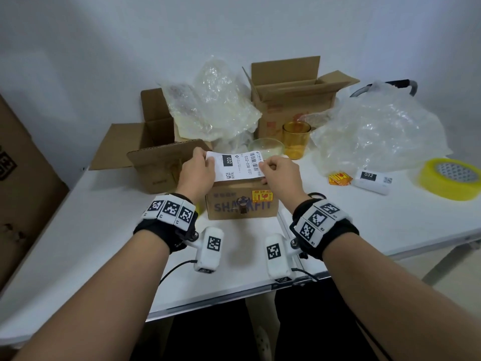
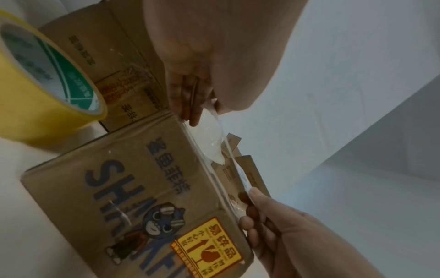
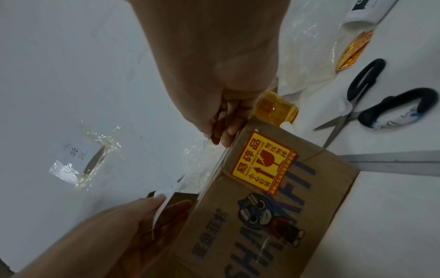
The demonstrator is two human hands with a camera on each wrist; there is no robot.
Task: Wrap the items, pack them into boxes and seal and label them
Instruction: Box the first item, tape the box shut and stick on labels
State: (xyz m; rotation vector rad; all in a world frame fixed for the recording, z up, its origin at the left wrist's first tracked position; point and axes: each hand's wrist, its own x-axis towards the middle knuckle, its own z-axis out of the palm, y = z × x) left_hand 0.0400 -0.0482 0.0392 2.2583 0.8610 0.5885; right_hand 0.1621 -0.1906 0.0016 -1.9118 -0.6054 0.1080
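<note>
A small taped cardboard box [image 1: 242, 208] printed "SHARKFIT", with a yellow fragile sticker [image 1: 262, 197], stands at the middle of the white table [image 1: 364, 230]. Just above its top I hold a white shipping label [image 1: 235, 165] with a barcode and "032". My left hand [image 1: 208, 159] pinches the label's left edge and my right hand [image 1: 266, 166] pinches its right edge. In the left wrist view the left hand [image 2: 192, 112] grips the pale label [image 2: 210, 141] over the box [image 2: 133, 188]. In the right wrist view the right hand [image 3: 225, 131] is at the box's [image 3: 273, 216] top edge.
Two open cardboard boxes [image 1: 156, 152] [image 1: 294, 100] and heaps of bubble wrap [image 1: 377, 131] fill the back. An amber glass [image 1: 296, 139] and a clear bowl [image 1: 265, 147] stand behind the box. A tape roll [image 1: 453, 178], spare labels [image 1: 373, 181], fragile stickers [image 1: 339, 178] and scissors [image 3: 369, 105] lie right.
</note>
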